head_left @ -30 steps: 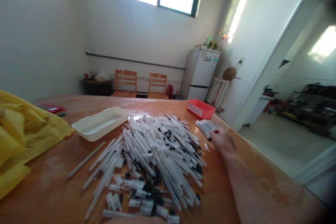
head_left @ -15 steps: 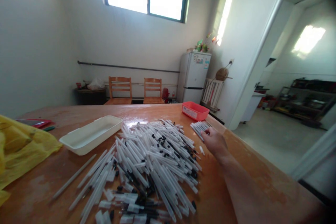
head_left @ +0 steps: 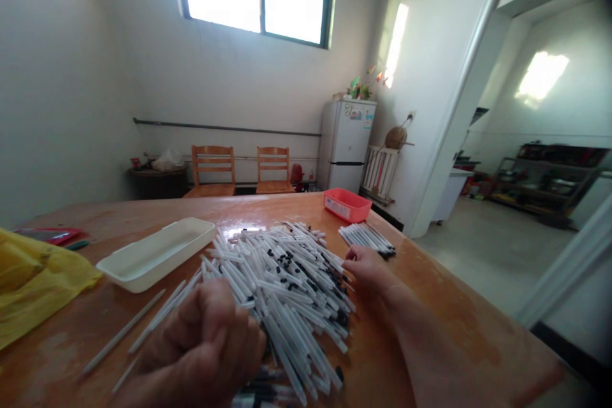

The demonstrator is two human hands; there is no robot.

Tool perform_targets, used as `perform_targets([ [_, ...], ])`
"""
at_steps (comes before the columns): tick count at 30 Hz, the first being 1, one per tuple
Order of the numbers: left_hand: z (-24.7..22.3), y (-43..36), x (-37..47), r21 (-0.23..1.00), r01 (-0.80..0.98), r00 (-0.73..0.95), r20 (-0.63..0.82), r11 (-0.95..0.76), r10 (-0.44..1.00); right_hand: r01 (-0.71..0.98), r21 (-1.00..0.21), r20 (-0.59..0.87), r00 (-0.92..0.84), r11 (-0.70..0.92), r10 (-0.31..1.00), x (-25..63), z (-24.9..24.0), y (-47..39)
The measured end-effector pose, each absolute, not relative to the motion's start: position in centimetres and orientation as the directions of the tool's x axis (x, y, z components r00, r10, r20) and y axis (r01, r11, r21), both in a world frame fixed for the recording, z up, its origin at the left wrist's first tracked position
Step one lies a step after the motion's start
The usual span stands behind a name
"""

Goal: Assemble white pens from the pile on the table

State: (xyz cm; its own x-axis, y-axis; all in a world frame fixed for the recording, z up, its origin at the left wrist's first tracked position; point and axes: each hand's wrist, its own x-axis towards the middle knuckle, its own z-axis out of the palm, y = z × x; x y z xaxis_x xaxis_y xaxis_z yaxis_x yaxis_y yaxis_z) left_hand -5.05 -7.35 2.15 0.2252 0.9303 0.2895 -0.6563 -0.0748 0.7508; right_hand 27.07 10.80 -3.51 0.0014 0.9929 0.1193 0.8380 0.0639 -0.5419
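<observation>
A big heap of translucent white pen barrels (head_left: 296,306), mixed with small black pieces, covers the middle of the table. My left hand (head_left: 210,338) is curled into a fist over the heap's near left side; whatever it may hold is hidden. At the heap's right edge is my right hand (head_left: 368,268), its thumb and fingers pinched together; I cannot make out what is between them. Just beyond it lies a neat row of pens (head_left: 366,237) with dark ends, side by side. A few single barrels (head_left: 124,331) lie left of the heap.
A cream tray (head_left: 155,252) stands behind left of the heap, and a red basket (head_left: 347,204) at the back right. A yellow plastic bag (head_left: 43,280) lies at the left. Two wooden chairs (head_left: 213,169) and a fridge (head_left: 347,146) stand beyond the table (head_left: 411,344).
My left hand has come into view over the near left of the heap. My right hand has drawn back from the row of pens towards the heap. The view has shifted slightly.
</observation>
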Motion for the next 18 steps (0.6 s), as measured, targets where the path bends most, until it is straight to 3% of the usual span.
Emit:
perform_targets([
  [5,6.9,-5.5,-2.2,0.728,-0.676,0.046,0.189,-0.109,0.981,0.832,-0.545,0.133,-0.034,0.102,0.991,26.5,-3.2,10.3],
  [10,5.5,-3.8,-2.1,0.744,-0.650,-0.106,0.114,-0.156,0.988,0.800,-0.573,0.151,-0.108,0.176,0.983,25.5,-2.8,9.6],
  [18,3.9,-2.0,-2.1,0.808,-0.541,-0.232,0.124,-0.234,0.965,0.726,-0.637,0.117,-0.244,0.261,0.963,25.0,-2.4,8.2],
])
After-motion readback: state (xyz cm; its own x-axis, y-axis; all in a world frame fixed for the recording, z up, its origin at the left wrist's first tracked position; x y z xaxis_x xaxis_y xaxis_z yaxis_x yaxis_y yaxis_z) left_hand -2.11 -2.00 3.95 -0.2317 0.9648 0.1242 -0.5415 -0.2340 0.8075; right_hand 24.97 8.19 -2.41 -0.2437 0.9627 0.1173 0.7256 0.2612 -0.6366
